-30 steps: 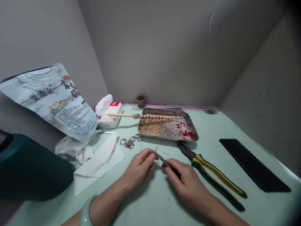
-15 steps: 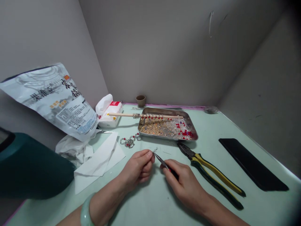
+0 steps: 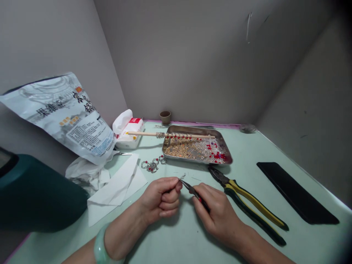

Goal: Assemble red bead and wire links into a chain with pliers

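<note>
Head view: my left fingers [image 3: 169,197] pinch thin wire piece [image 3: 183,176] over middle of table [image 3: 170,242]; my right fingers [image 3: 207,190] grip slim-nosed pliers [image 3: 192,189], tips at wire piece. Metal tray [image 3: 198,161] of beads [image 3: 181,148] beyond, on far side; red-beaded chain [image 3: 151,167] near tray's left end. Larger yellow-green pliers [image 3: 244,198] lie right of my right fingers.

The slim pliers [image 3: 189,188], dark-nosed with a touch of red at the handle, sat within the right grip [image 3: 216,209], slanting away toward the left grip [image 3: 161,201]. The small silvery wire piece [image 3: 183,176], thin and looped, jutted just past the left grip's fingertips, close beside the pliers' tip.
</note>
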Tool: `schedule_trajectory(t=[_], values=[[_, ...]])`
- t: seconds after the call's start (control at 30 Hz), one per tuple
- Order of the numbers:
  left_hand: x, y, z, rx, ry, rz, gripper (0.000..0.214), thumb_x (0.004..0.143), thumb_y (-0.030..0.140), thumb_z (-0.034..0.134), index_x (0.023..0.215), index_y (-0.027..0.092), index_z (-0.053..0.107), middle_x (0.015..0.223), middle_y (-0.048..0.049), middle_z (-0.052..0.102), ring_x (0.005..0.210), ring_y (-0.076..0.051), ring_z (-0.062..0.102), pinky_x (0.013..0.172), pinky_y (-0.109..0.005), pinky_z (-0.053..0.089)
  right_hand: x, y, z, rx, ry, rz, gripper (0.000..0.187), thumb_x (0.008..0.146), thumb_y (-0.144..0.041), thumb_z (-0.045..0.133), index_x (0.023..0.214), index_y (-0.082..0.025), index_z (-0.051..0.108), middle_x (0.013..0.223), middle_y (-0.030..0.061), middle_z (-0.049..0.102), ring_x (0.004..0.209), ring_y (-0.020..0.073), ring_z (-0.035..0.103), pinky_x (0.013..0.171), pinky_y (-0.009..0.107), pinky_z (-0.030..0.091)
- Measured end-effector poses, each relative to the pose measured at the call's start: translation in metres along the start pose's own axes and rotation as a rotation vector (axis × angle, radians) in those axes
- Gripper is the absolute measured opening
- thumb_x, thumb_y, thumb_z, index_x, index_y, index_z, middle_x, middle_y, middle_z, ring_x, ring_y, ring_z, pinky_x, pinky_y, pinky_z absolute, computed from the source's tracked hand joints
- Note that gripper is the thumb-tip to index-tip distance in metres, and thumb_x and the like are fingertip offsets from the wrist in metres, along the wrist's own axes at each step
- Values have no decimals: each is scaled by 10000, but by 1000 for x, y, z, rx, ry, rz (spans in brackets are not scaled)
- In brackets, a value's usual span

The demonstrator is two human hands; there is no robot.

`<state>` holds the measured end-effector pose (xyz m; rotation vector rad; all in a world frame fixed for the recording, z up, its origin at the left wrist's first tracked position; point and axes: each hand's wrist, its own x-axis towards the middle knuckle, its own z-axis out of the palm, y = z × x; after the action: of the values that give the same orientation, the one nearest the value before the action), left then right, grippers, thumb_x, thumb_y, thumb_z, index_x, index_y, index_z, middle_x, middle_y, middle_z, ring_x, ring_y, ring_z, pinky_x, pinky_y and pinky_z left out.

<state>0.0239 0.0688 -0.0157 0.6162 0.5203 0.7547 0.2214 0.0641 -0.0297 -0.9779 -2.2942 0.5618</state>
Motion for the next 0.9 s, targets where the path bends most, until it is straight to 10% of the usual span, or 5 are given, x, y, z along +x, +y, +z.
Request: schedule_trajectory(t=[0.47,0.9], values=[[6,-7,8,548,311,199,261,907,409,449,788,180,486,441,98,293,379,-53,189,343,-162,173,4,-6,-6,187,-31,181,192,933,-251,414,860,-171,573,751,30,582,676,161,517,635,277,371],[2,-3,8,331,267,121,321,906,418,391,783,167,550,445,98,229,380,-59,113,334,-184,211,5,-10,-6,251,-63,226,232,935,-260,400,849,-157,590,746,24,592,677,152,518,620,266,361]])
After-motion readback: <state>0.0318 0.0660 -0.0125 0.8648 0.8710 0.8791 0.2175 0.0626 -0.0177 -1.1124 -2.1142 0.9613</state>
